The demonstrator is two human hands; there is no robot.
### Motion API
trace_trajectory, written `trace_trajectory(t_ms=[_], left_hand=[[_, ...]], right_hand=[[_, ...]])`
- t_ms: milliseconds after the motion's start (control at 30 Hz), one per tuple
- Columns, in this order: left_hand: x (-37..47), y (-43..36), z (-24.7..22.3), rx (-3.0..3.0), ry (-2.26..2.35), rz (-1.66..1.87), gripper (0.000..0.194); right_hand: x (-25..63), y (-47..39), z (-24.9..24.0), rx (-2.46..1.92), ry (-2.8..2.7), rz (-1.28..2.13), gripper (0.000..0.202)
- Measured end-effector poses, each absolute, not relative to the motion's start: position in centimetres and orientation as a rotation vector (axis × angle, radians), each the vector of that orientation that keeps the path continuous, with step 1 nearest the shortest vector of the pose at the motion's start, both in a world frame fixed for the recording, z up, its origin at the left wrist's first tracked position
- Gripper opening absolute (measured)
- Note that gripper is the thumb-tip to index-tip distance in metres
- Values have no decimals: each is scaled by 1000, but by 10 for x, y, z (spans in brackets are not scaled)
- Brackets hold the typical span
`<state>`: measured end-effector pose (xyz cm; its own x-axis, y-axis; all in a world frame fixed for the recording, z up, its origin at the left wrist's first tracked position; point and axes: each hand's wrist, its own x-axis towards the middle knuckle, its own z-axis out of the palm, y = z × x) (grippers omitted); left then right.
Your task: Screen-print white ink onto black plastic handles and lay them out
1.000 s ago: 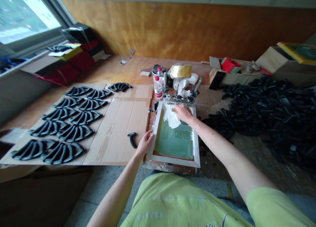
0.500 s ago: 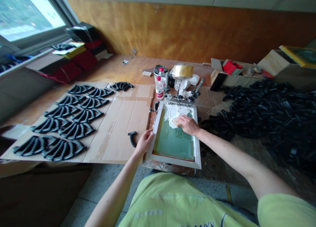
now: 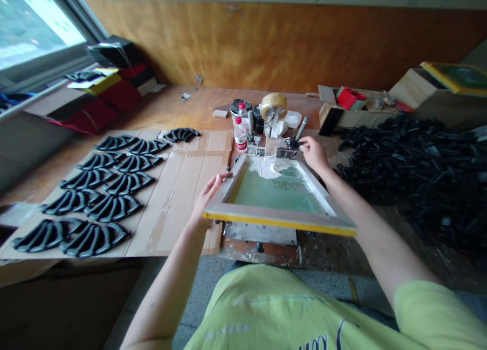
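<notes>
A silver-edged printing screen (image 3: 279, 215) with green mesh and a yellow near edge is tilted, its near end raised above a metal base plate (image 3: 262, 233). My left hand (image 3: 209, 193) is closed on the screen's left side; a small dark bit shows by its fingertips. My right hand (image 3: 315, 154) reaches behind the screen's far right corner, its fingertips pinched at a black clamp knob (image 3: 292, 143). White ink (image 3: 268, 168) covers the mesh's far end. A beige squeegee (image 3: 271, 149) stands upright there, with no hand on it.
Curved black handles (image 3: 101, 233) lie in fanned rows on cardboard (image 3: 175, 208) at left. A large heap of black handles (image 3: 426, 172) fills the right. Behind the screen stand plastic bottles (image 3: 240, 137), a can (image 3: 240, 109) and a tape roll (image 3: 274, 102). An open carton (image 3: 357, 121) sits back right.
The screen's near end has risen from the base plate. My right hand has let go of the squeegee and moved back and right to the clamp. My left hand has shifted slightly left and up.
</notes>
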<state>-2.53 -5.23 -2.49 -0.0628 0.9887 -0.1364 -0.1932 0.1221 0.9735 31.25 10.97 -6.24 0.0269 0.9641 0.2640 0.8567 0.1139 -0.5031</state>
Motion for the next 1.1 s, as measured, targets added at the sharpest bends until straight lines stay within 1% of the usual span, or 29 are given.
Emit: trace_trajectory(t_ms=[100, 167, 233, 300, 367, 400, 467, 533, 567, 600, 633, 700, 733, 767, 833, 900, 967, 1033, 1100], left_hand=[[-12, -21, 2, 952, 1059, 1397, 53], [-3, -5, 9, 902, 1040, 1403, 54], [7, -2, 2, 825, 1055, 1451, 54], [20, -14, -20, 744, 1084, 1402, 52], [35, -39, -49, 658, 1108, 1149, 54], [42, -53, -64, 611, 1105, 988, 56], [50, -79, -92, 513, 1094, 812, 54], [40, -97, -113, 460, 1137, 805, 48], [28, -102, -122, 461, 1190, 825, 47], [10, -105, -131, 473, 1275, 842, 47], [-12, -107, -141, 496, 1379, 857, 48], [-63, -108, -160, 518, 1660, 845, 52], [-88, -109, -170, 517, 1801, 816, 53], [-110, -110, -181, 519, 1922, 740, 53], [-143, -113, -199, 616, 2067, 517, 53], [-158, -116, -210, 735, 2094, 334, 51], [-163, -114, -210, 800, 2084, 241, 50], [-163, -105, -198, 847, 2085, 165, 47], [-157, -88, -174, 978, 2057, 183, 44]], right_hand=[[336, 81, -96, -1955, -1753, 377, 20], [328, 57, -121, -1877, -1890, 470, 21], [306, 35, -139, -1680, -2115, 483, 27], [280, 16, -143, -1545, -2268, 401, 23], [256, -4, -137, -1525, -2275, 288, 12], [245, -15, -132, -1499, -2270, 249, 9], [226, -38, -123, -1326, -2329, 217, 12], [219, -57, -120, -1087, -2437, 258, 17], [223, -62, -122, -1037, -2451, 294, 18], [234, -63, -126, -1081, -2418, 322, 19], [250, -60, -132, -1223, -2338, 329, 19], [294, -48, -148, -1690, -2069, 298, 15], [319, -41, -158, -1933, -1947, 281, 16], [342, -35, -167, -2125, -1871, 319, 20], [378, -27, -185, -2349, -1810, 434, 20], [397, -25, -195, -2403, -1764, 565, 18], [398, -25, -195, -2338, -1618, 636, 19], [387, -21, -185, -2173, -1495, 629, 21], [366, -12, -169, -1944, -1557, 564, 22]])
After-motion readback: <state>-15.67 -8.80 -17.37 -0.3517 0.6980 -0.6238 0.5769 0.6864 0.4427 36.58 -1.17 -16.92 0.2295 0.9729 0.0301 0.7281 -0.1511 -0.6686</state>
